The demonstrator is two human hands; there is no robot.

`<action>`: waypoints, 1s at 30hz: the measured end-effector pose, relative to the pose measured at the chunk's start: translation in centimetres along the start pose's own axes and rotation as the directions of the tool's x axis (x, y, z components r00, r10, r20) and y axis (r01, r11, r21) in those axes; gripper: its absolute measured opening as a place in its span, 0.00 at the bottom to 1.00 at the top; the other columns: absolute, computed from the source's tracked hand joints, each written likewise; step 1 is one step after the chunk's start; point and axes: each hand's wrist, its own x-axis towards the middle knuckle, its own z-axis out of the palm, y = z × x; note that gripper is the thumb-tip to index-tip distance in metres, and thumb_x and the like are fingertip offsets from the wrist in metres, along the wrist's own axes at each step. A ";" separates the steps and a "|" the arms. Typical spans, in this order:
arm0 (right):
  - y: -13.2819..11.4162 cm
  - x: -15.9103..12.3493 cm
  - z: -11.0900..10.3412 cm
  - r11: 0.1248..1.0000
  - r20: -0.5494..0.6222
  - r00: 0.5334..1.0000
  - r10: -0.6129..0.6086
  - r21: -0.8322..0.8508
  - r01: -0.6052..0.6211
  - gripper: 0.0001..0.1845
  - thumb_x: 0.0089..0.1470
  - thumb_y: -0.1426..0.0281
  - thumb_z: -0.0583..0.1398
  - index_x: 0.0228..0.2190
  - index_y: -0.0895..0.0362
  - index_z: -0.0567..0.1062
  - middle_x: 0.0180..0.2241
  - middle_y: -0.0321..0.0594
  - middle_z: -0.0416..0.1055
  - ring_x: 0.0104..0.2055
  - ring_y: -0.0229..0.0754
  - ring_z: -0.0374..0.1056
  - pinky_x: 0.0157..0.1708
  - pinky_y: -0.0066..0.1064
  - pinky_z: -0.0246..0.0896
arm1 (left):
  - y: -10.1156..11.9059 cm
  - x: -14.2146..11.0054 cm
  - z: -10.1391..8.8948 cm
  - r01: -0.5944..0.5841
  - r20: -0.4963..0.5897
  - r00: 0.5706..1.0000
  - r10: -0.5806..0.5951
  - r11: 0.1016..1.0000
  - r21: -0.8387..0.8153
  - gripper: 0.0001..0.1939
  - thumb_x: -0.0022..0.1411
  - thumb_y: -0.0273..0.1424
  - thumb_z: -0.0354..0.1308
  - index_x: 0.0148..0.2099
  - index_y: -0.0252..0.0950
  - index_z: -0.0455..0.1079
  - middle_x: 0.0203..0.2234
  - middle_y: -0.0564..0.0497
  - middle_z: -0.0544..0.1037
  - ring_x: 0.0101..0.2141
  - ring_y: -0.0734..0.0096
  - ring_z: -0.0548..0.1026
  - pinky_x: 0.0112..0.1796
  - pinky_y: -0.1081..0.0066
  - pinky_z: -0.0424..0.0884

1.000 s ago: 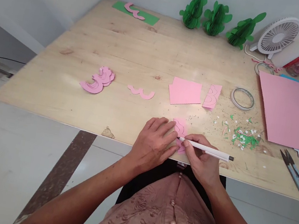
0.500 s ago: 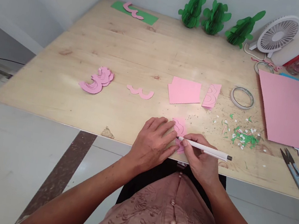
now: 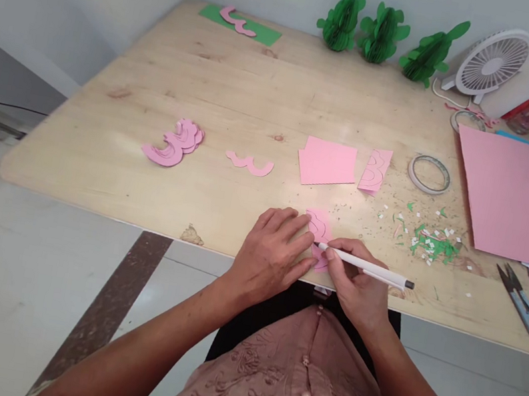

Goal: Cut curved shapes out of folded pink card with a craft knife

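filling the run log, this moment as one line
left hand: on pink paper; right hand: holds white pen, tip at paper; right side: thread snips

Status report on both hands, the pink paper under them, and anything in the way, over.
Right hand gripping white pen, tip at curve-marked pink paper. Left hand flat across paper's left edge. Scraps off right, clear of paper.

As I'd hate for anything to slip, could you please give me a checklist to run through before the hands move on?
1. Pen gripped by the right hand: ok.
2. Left hand at the pink paper: ok, fingers over its left side.
3. Pen tip pressing on the paper: cannot tell.
4. Snips shut: not ok, blade tips apart.
5. Scraps cleared away: not ok, scattered on the table.
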 end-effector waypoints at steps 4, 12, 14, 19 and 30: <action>0.1 0.0 0.0 0.999 0.007 1.000 0.004 0.032 -0.004 0.05 0.56 0.67 0.59 0.32 0.53 0.75 0.31 0.37 0.76 0.32 0.40 0.72 0.32 0.31 0.66 | 0.0 0.1 0.0 0.000 0.000 1.000 0.000 1.000 -0.002 0.09 0.65 0.35 0.54 0.43 0.36 0.70 0.52 0.44 0.73 0.52 0.53 0.67 0.51 0.54 0.64; -0.3 0.1 0.0 0.999 0.010 0.999 -0.035 -0.005 0.035 0.04 0.56 0.68 0.59 0.32 0.53 0.75 0.31 0.37 0.76 0.31 0.40 0.72 0.33 0.31 0.66 | 0.1 0.1 0.0 0.000 0.002 1.000 0.000 1.000 0.000 0.09 0.65 0.35 0.54 0.43 0.36 0.69 0.52 0.44 0.73 0.52 0.53 0.67 0.51 0.54 0.65; -0.3 0.1 0.0 0.999 -0.003 0.999 -0.033 -0.011 0.033 0.04 0.56 0.68 0.59 0.32 0.53 0.75 0.30 0.37 0.76 0.30 0.39 0.72 0.31 0.30 0.66 | 0.0 0.0 0.0 -0.002 0.002 1.000 0.002 1.000 0.003 0.09 0.65 0.34 0.54 0.43 0.36 0.69 0.53 0.44 0.73 0.52 0.53 0.67 0.51 0.54 0.65; -0.3 0.0 0.0 1.000 -0.004 1.000 -0.028 -0.010 0.028 0.05 0.57 0.68 0.58 0.31 0.54 0.74 0.29 0.36 0.75 0.28 0.38 0.71 0.29 0.29 0.65 | 0.0 0.0 0.0 -0.006 -0.001 1.000 0.006 1.000 0.005 0.09 0.65 0.34 0.54 0.43 0.35 0.69 0.53 0.44 0.73 0.52 0.53 0.67 0.51 0.55 0.65; 0.3 -0.3 0.0 0.999 0.008 1.000 0.020 0.046 -0.021 0.04 0.58 0.68 0.58 0.33 0.53 0.73 0.30 0.37 0.75 0.29 0.39 0.72 0.29 0.30 0.67 | 0.0 0.1 0.0 -0.007 -0.014 1.000 0.007 1.000 0.000 0.09 0.66 0.35 0.53 0.43 0.36 0.69 0.52 0.45 0.73 0.52 0.54 0.67 0.51 0.56 0.64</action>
